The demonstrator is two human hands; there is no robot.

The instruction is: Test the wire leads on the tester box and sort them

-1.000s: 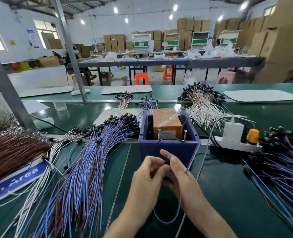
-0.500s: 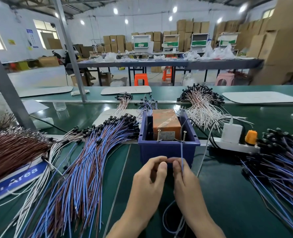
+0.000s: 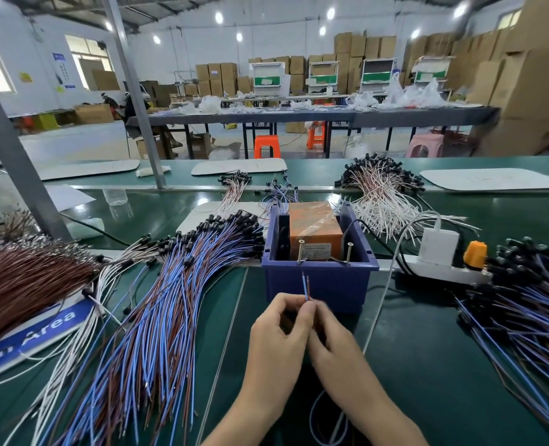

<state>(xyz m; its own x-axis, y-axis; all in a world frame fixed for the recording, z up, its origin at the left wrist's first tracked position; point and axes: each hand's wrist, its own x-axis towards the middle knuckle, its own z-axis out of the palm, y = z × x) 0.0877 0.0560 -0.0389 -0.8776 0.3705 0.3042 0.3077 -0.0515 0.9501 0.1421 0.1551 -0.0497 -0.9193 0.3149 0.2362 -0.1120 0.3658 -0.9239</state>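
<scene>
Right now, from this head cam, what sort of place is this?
Likely a factory wire-lead test line: piles of blue and brown wire leads on a long green workbench, a blue plastic tester box at the station, stacked brown cardboard cartons behind.

Bright, even light from ceiling lamps (image 3: 219, 17) and left windows (image 3: 88, 48); glare spots on green surface (image 3: 170, 217); wide-angle bending at edges; far right cartons (image 3: 537, 75) blurred.

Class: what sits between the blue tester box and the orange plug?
Head view: a white charger on the power strip, between tester box and orange plug.
</scene>
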